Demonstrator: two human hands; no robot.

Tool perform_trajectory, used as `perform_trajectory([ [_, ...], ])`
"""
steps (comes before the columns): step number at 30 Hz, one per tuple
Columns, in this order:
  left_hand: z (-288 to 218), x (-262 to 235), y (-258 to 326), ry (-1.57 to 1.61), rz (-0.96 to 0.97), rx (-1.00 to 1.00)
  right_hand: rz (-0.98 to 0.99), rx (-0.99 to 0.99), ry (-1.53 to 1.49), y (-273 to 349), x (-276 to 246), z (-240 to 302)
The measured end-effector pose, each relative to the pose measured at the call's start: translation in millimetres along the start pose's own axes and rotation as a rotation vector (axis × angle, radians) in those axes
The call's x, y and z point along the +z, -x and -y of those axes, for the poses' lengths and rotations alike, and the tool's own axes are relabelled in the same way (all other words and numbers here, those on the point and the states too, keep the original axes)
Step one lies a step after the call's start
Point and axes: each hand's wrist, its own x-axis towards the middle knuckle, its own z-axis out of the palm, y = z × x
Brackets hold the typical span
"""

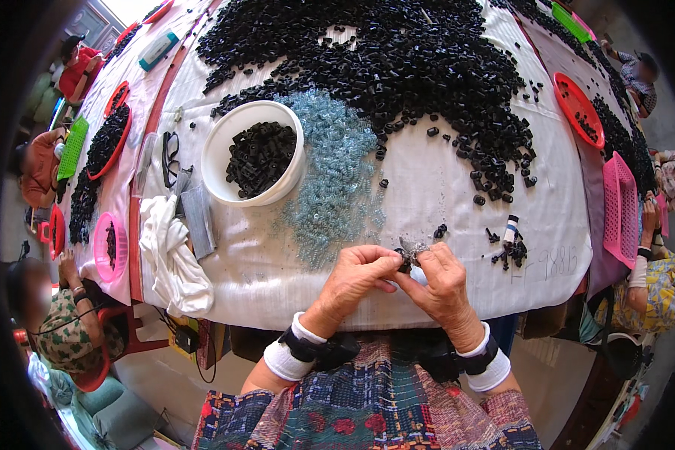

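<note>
My left hand (355, 276) and my right hand (441, 281) meet at the near edge of the white-covered table (442, 180). Between the fingertips of both is a small black plastic part (405, 259) with a small silvery spring (415, 247) against it. Just beyond my hands lies a spread of pale blue-silver springs (330, 172). A white bowl (219, 154) partly filled with black parts stands to the left of the springs. A large heap of black plastic parts (382, 52) covers the far half of the table.
A few loose black parts and a small white tube (509, 229) lie to the right of my hands. A white cloth (170, 255), grey pads and glasses (170, 154) sit left of the bowl. Pink and red baskets (621, 210) and other seated people line both sides.
</note>
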Motion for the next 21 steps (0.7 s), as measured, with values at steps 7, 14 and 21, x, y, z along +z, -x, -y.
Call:
perform_trajectory([
  [7,3.3,-7.3,-1.5,0.049,0.051,0.007,-0.044,-0.048,-0.026,2.5,5.9,-0.8],
  [14,-7.4,-1.9,5.5,-0.097,0.120,-0.023,-0.026,-0.015,-0.046,3.9,2.4,3.0],
  [21,-37.5,-18.9,9.4,0.142,-0.019,0.245,-0.109,0.221,0.018,-1.1,-29.4,-29.3],
])
